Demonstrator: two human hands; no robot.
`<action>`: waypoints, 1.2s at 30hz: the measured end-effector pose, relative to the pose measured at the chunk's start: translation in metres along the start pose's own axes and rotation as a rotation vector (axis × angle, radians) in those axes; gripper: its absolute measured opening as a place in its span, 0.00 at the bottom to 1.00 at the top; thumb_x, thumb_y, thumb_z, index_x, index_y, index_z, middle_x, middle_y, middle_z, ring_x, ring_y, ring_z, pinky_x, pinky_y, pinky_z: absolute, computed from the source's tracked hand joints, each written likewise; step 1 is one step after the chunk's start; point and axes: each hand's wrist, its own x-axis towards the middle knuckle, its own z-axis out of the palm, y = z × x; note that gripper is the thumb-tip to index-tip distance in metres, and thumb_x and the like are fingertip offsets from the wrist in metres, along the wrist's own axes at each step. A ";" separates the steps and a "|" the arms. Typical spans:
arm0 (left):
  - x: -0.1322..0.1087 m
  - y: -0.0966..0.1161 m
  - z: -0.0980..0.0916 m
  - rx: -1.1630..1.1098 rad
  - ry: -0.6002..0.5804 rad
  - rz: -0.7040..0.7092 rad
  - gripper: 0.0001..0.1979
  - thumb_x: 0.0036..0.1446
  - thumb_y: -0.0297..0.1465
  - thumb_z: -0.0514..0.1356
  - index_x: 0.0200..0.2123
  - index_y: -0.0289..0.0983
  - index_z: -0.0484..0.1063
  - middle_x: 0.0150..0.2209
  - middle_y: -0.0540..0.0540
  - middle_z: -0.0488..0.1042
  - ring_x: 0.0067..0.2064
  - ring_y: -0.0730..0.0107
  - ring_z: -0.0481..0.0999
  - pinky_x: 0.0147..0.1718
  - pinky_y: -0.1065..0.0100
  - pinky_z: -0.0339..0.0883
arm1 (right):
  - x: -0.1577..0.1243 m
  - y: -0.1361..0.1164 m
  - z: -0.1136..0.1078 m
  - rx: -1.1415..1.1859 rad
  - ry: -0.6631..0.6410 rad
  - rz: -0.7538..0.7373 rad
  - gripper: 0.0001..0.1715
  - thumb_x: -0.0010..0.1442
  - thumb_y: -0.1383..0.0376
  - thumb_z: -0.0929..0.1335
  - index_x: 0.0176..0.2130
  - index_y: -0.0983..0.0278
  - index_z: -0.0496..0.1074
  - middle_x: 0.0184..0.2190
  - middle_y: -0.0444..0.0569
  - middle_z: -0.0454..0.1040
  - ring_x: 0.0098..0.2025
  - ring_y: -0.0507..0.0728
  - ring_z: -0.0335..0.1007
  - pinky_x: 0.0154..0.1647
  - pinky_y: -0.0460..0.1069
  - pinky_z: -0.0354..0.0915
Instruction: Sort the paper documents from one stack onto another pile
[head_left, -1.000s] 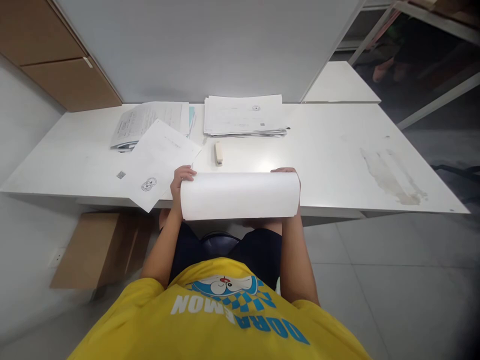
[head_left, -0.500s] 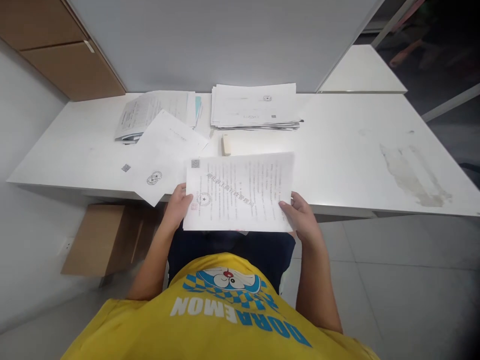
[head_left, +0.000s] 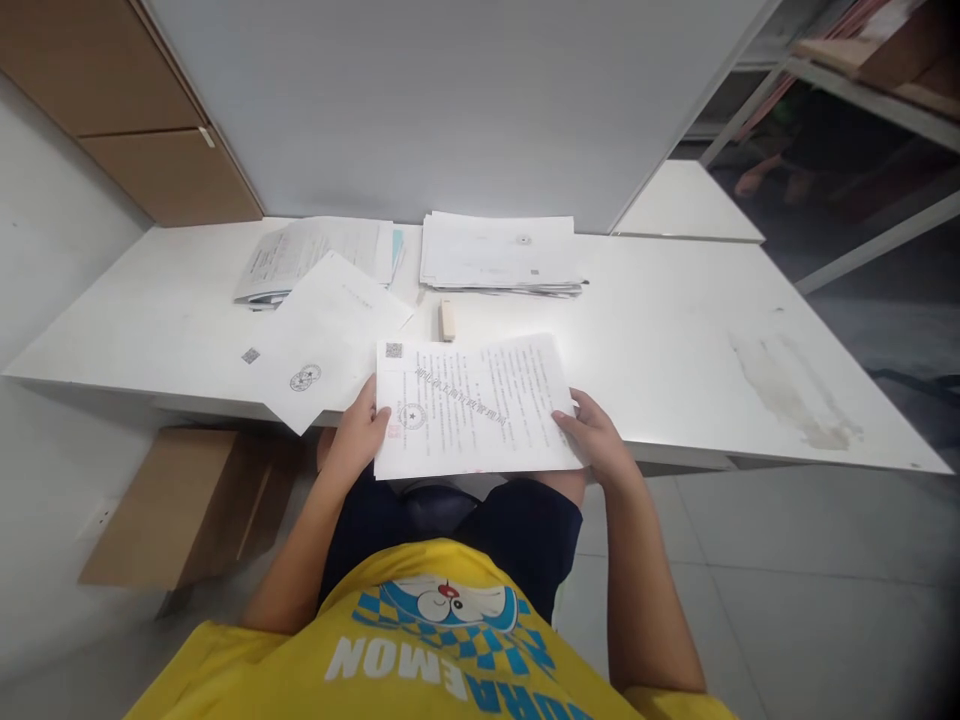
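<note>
Printed papers (head_left: 480, 410) with a QR code, a round stamp and a diagonal watermark are held over the desk's front edge. My left hand (head_left: 365, 428) grips their left edge, thumb on top. At the right edge, my right hand (head_left: 592, 432) pinches them the same way, its lower fingers partly hidden underneath. Just beyond the papers lies a small beige block (head_left: 447, 321). A loose stamped sheet (head_left: 330, 330) rests askew to the left, partly over a pile of documents (head_left: 322, 245). Another stack of papers (head_left: 499, 250) lies flat at the back middle.
The white desk (head_left: 675, 330) has a grey stain (head_left: 802, 390) on its right side. A partition (head_left: 450, 110) rises behind it. A cardboard box (head_left: 161, 505) stands below left. Beyond the desk at right, a shelf frame and part of a person (head_left: 765, 175) show.
The camera view has shifted, so the desk and its stacks appear lower. The held papers' upper right corner now leans further left; both hands keep their hold.
</note>
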 end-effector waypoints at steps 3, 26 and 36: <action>0.006 -0.004 -0.002 -0.052 0.013 0.086 0.28 0.56 0.30 0.60 0.62 0.44 0.68 0.42 0.43 0.81 0.42 0.53 0.80 0.45 0.53 0.74 | 0.008 -0.008 0.002 0.015 -0.027 0.007 0.31 0.51 0.52 0.74 0.53 0.57 0.69 0.41 0.49 0.80 0.42 0.64 0.79 0.44 0.58 0.73; 0.113 0.016 0.051 0.378 -0.017 0.708 0.21 0.66 0.29 0.49 0.58 0.40 0.72 0.61 0.42 0.73 0.67 0.54 0.62 0.67 0.45 0.54 | 0.021 0.005 -0.060 -0.043 0.155 -0.044 0.36 0.51 0.54 0.74 0.58 0.60 0.71 0.43 0.50 0.82 0.43 0.63 0.79 0.46 0.56 0.75; 0.112 0.018 0.061 0.592 -0.149 0.640 0.27 0.65 0.27 0.50 0.66 0.40 0.63 0.70 0.43 0.60 0.70 0.50 0.55 0.66 0.46 0.52 | 0.018 0.002 -0.078 -0.127 0.232 0.016 0.39 0.53 0.55 0.73 0.62 0.58 0.69 0.41 0.52 0.81 0.40 0.64 0.80 0.39 0.56 0.77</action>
